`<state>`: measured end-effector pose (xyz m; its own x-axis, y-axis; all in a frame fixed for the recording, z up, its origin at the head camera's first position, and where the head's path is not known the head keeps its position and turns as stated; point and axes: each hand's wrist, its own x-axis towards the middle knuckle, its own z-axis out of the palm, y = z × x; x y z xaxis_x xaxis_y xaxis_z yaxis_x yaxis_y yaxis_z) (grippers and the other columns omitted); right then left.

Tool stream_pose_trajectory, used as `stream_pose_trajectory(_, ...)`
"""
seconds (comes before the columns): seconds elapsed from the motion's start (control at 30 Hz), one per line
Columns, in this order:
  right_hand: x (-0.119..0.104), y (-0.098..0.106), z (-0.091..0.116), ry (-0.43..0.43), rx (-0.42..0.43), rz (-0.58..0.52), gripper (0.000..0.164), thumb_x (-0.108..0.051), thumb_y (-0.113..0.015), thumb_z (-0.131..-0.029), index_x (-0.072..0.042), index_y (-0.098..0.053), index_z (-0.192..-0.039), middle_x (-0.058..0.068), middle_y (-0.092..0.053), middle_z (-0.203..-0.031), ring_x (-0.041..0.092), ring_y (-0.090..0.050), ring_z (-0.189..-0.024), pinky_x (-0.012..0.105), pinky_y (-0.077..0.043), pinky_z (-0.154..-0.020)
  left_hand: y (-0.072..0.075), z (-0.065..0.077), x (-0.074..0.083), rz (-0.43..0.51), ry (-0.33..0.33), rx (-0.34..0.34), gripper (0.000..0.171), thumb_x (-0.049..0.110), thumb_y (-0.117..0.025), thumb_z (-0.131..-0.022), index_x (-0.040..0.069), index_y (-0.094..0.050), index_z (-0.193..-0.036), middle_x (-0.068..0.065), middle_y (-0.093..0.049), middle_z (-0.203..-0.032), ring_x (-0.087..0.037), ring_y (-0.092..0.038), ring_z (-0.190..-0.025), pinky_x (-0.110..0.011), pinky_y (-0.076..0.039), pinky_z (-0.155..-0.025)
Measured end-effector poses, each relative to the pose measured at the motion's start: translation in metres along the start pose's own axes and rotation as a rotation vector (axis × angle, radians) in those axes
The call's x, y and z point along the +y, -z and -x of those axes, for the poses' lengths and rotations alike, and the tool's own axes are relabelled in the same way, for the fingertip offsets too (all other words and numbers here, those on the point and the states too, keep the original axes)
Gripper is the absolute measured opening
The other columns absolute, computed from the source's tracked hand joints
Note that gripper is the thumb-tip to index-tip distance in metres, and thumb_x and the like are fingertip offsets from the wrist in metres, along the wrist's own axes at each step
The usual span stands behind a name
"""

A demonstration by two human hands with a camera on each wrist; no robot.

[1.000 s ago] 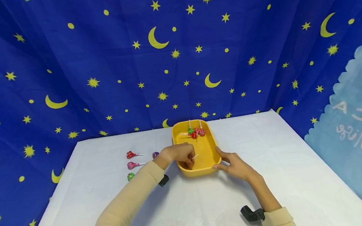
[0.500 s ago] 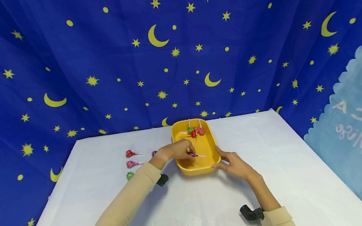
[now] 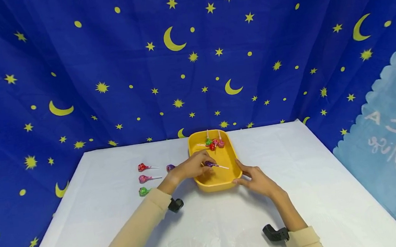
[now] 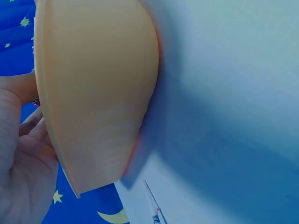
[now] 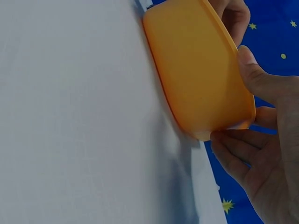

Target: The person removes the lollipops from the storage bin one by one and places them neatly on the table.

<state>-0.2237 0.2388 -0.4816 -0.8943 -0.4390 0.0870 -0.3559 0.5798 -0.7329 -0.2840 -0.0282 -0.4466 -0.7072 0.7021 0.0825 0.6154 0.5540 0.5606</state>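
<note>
White tabletop [image 3: 208, 228] here, with a yellow tray [image 3: 216, 187] near the middle of its far edge. Right hand [image 3: 255, 178] grips the tray's near right corner, thumb and fingers on it. Left hand [image 3: 193, 165] reaches over the tray's left edge, pinching a purple lollipop [image 3: 209, 164] above it. Other lollipops [image 3: 212, 146] bunch inside by its far edge, and several sit toward the tabletop's left edge.

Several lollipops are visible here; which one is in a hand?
The purple lollipop, pinched by the left hand over the yellow tray. Only this one is gripped; the other visible purple one lies on the white table.
</note>
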Motion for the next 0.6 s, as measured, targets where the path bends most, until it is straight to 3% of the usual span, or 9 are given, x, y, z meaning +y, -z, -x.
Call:
stream_pose_trajectory(0.17, 0.001, 0.000, 0.000, 0.006, -0.003, -0.006, 0.081, -0.037, -0.068, -0.091, 0.001, -0.028, -0.150, 0.020, -0.031, -0.153, 0.034, -0.049, -0.131, 0.044, -0.038, -0.109, 0.000, 0.010, -0.001, 0.103, 0.038, 0.084, 0.027, 0.007, -0.066, -0.092, 0.006, -0.070, -0.119, -0.008, -0.055, -0.109, -0.019, -0.051, -0.100, -0.028, -0.050, -0.090)
stream_pose_trajectory(0.43, 0.000, -0.001, -0.001, 0.007, -0.010, -0.006, 0.083, -0.040, -0.067, -0.091, 0.002, -0.028, -0.150, 0.021, -0.031, -0.153, 0.035, -0.049, -0.131, 0.046, -0.039, -0.108, 0.004, 0.036, -0.002, 0.155, 0.038, 0.250, 0.032, 0.001, -0.058, -0.096, 0.005, -0.065, -0.127, -0.010, -0.050, -0.111, -0.018, -0.049, -0.091, -0.023, -0.045, -0.074)
stream_pose_trajectory(0.6, 0.000, 0.000, 0.000, 0.005, 0.002, 0.006, 0.083, -0.040, -0.068, -0.090, 0.001, -0.029, -0.150, 0.022, -0.033, -0.152, 0.035, -0.050, -0.130, 0.045, -0.041, -0.107, 0.004, 0.046, -0.001, 0.203, 0.053, 0.256, 0.034, 0.004, -0.059, -0.096, 0.005, -0.062, -0.130, -0.011, -0.049, -0.115, -0.016, -0.054, -0.089, -0.020, -0.047, -0.071)
